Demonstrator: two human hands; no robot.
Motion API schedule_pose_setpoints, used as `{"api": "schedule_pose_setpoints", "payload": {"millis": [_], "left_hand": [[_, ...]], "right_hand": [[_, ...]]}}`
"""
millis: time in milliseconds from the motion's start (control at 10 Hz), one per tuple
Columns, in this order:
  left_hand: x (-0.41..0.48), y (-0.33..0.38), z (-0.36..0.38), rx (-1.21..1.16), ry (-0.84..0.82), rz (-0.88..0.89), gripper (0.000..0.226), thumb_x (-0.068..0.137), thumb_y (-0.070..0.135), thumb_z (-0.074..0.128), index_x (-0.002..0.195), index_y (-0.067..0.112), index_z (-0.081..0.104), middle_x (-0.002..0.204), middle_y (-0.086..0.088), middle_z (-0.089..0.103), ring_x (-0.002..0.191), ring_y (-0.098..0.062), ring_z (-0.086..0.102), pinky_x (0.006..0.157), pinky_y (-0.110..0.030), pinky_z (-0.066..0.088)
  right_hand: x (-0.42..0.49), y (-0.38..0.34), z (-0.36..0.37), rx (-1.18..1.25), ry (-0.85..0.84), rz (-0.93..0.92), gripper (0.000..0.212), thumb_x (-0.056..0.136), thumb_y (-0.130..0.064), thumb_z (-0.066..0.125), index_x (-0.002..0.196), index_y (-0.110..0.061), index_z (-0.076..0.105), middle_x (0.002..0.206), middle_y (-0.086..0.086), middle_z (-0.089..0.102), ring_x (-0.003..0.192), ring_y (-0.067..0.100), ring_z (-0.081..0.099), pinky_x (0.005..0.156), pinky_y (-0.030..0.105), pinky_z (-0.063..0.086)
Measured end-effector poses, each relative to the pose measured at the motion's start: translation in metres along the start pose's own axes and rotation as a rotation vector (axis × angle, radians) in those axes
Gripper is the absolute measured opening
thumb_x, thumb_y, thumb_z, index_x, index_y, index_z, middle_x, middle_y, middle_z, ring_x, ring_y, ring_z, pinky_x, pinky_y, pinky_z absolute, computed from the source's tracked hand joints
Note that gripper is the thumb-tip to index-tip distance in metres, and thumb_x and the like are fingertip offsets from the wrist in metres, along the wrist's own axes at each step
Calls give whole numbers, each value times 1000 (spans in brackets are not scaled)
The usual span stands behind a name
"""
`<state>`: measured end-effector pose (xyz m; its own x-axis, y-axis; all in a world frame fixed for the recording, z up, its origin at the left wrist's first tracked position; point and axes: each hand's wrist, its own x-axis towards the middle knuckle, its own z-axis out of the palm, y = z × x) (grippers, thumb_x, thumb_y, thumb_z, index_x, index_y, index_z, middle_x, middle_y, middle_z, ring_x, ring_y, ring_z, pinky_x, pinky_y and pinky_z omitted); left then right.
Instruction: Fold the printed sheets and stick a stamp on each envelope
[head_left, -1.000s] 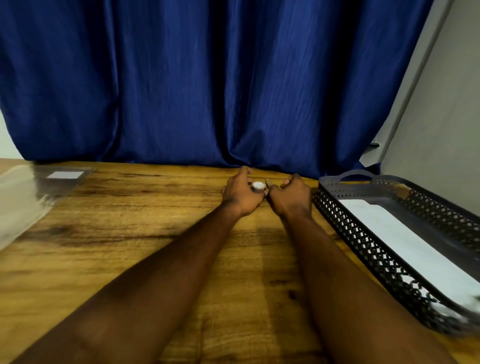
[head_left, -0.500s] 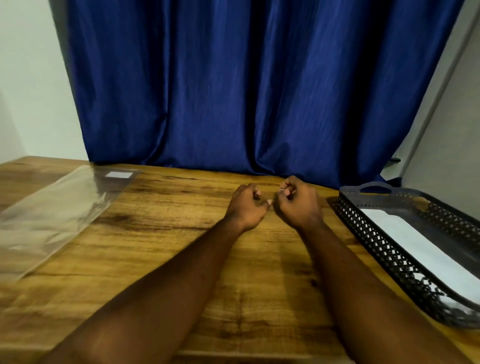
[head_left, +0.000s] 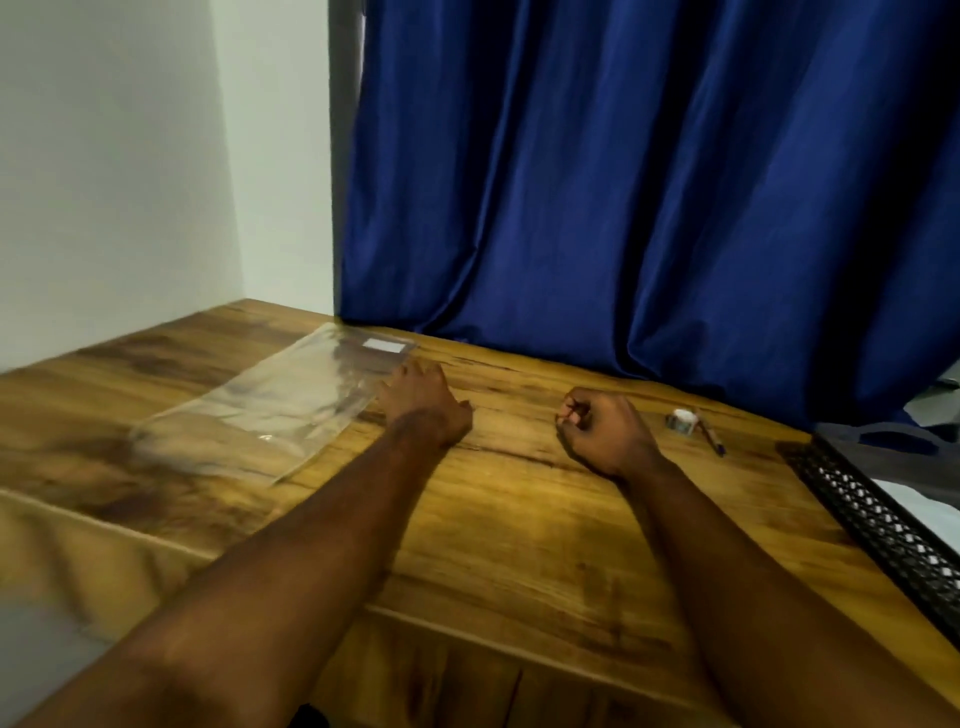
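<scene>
The clear sleeve (head_left: 280, 402) lies flat on the table (head_left: 519, 545), left of the left hand (head_left: 423, 402), its long axis running from the near left toward the far right, up to the curtain (head_left: 649, 208). A white label (head_left: 383, 344) sits at its far end. The left hand rests at the sleeve's right edge, touching it or just beside it; blur prevents a firmer finding. Its fingers point toward the sleeve and are turned from the camera, so their spread cannot be told. The left hand is plainly the nearer hand to the sleeve.

Right of the left hand, well apart from the sleeve, the right hand (head_left: 602, 428) hovers in a loose fist, fingertips pinched together; whether a stamp is held cannot be told. Right of that hand lie a small white roll (head_left: 681, 420) and a pen (head_left: 710, 440), touching or nearly so. Furthest right, the black basket (head_left: 883, 525) holds white sheets (head_left: 935, 512), partly cut off.

Count: one sleeve, one label, one roll, one pen, one basket. Sheets cannot be counted. No separate paper envelope is identifiable.
</scene>
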<state>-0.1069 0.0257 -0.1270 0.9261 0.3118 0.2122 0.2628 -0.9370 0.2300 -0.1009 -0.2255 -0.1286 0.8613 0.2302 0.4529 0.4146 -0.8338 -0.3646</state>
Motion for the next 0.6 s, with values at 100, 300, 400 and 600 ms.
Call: {"api": "schedule_pose_setpoints", "payload": {"millis": [100,300,400,600], "left_hand": [[1,-21,-5,22,-111,-118,97,85,79,50,158,19,32,166,-19,26,151,-41,23,117,-60,24],[3,-20,-4,11,-181,-95,100,83,83,48,158,20,32,163,-18,32,146,-40,31,112,-58,31],[3,-12,-2,-9,-175,-43,104,83,82,50,160,17,26,165,-17,29,150,-40,27,117,-62,24],[8,12,2,-19,-7,57,93,90,80,35,159,17,29,166,-17,26,152,-40,23,119,-64,23]], "right_hand": [[4,-15,12,9,-31,13,7,81,-25,63,84,-29,68,73,-13,69,70,10,65,65,38,60],[3,-27,21,23,-59,44,7,80,-28,61,82,-30,68,72,-11,69,70,12,65,64,38,60],[5,-23,20,39,-37,64,7,80,-27,61,81,-30,68,71,-11,69,69,11,65,64,40,61],[27,-5,18,74,31,85,7,79,-26,63,82,-30,68,73,-13,70,71,9,66,67,40,62]]}}
